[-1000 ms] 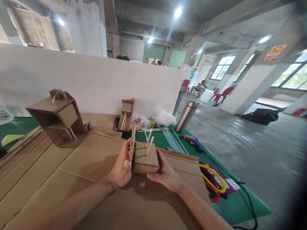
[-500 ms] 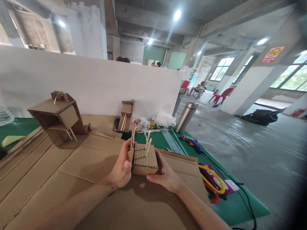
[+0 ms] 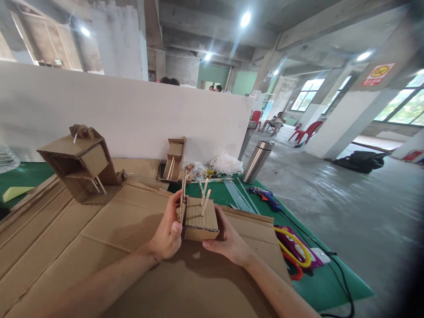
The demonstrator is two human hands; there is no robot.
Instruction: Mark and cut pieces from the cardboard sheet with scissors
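Observation:
A small cardboard box (image 3: 194, 217) is held between my two hands above the cardboard sheet. Two wooden sticks (image 3: 206, 204) poke up through holes in its top. My left hand (image 3: 168, 235) is closed on an upright cardboard panel (image 3: 183, 198) at the box's left side, its thumb toward me and its fingertips partly behind the panel. From the right, my right hand (image 3: 229, 242) grips the box, with the thumb at the lower front edge and the other fingers mostly hidden behind it. Whether the panel is fixed to the box I cannot tell.
A larger cardboard model (image 3: 84, 165) stands at left, a smaller one (image 3: 174, 159) against the white partition (image 3: 126, 115). A steel flask (image 3: 258, 162), glue sticks (image 3: 240, 196), a glue gun (image 3: 266, 197) with cord and yellow-handled scissors (image 3: 294, 247) lie at right. A person (image 3: 275, 123) sits far off.

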